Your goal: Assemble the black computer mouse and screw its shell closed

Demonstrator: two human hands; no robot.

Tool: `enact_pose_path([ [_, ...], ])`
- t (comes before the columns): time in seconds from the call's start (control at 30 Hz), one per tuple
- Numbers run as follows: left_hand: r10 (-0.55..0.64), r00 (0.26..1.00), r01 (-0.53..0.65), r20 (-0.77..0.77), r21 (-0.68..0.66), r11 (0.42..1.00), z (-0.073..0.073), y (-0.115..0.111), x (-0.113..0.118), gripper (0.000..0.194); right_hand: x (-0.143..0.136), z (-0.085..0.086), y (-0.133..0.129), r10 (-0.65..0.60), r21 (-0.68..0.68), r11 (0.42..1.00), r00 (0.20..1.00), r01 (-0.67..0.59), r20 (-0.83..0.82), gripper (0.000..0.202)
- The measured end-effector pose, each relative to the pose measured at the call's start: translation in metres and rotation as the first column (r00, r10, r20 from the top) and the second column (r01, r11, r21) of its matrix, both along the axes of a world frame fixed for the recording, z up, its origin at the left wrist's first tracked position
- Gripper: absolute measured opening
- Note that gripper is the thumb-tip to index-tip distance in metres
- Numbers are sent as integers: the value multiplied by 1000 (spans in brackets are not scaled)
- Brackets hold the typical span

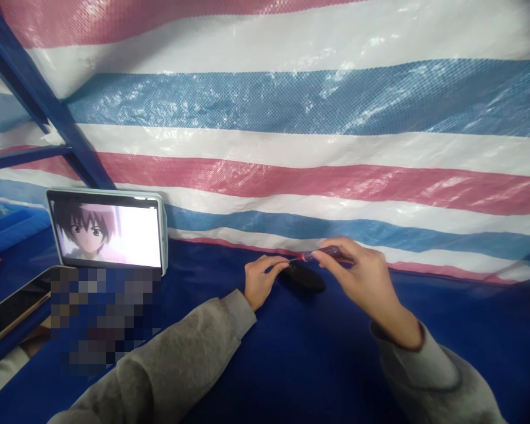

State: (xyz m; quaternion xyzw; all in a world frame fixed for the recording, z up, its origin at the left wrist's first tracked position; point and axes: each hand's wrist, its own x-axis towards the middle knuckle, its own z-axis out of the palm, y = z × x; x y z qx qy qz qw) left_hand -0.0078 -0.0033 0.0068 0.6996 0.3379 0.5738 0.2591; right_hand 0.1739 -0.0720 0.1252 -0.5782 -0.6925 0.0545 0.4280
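Note:
My right hand (357,271) holds a screwdriver (324,253) by its dark, see-through handle, with thumb and fingers pinched around it. The handle has a red end, and its thin shaft points left. At the tip of that shaft, my left hand (262,277) is closed in a pinch between thumb and forefinger. Whatever it pinches there is too small to make out. Just below both hands, a black oval object (304,278) lies on the blue table surface (291,359); its near end is close to my left fingertips.
To the left, a tablet (108,229) leans upright, playing a cartoon. A phone (20,300) lies nearer, beside a blurred-out patch. Blue trays (15,227) sit at the far left by a blue metal frame (53,112). A striped plastic sheet (291,100) hangs behind the table.

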Motion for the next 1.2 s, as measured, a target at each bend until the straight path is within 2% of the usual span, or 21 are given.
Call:
enact_pose_path([
  [0.13, -15, 1000, 16, -13, 25, 1000, 1, -1, 1, 21, 1, -1, 1, -2, -2, 1000, 1000, 2, -9, 23],
  [0.27, -82, 995, 85, -52, 52, 995, 2, -2, 0, 20, 2, -4, 1, -9, -17, 1000, 999, 8, -52, 24],
  [0.4, -74, 972, 84, -224, 33, 996, 4, 1, -1, 28, 6, -2, 1, -53, 6, 999, 997, 53, -56, 26],
  [0.47, -80, 932, 97, -353, 31, 995, 4, 3, -1, 29, 10, 1, 1, -117, 52, 992, 993, 118, -22, 26],
  [0.6, -153, 797, 273, -585, 123, 954, -2, 6, 3, 30, 18, 9, 0, -205, 140, 970, 978, 200, 23, 27],
  [0.7, -118, 722, 312, -682, 169, 935, -7, 6, 5, 34, 23, 11, 1, -225, 165, 962, 973, 215, 46, 27],
  [0.83, -60, 676, 315, -735, 215, 924, -10, 6, 5, 43, 26, 9, 5, -238, 128, 967, 963, 222, 124, 27],
  [1.0, -57, 647, 322, -760, 205, 924, -9, 6, 4, 43, 28, 3, 9, -231, 71, 973, 950, 221, 211, 32],
  [1.2, -56, 647, 335, -760, 217, 917, -10, 6, 4, 43, 33, -2, 12, -277, 115, 960, 904, 253, 325, 39],
])
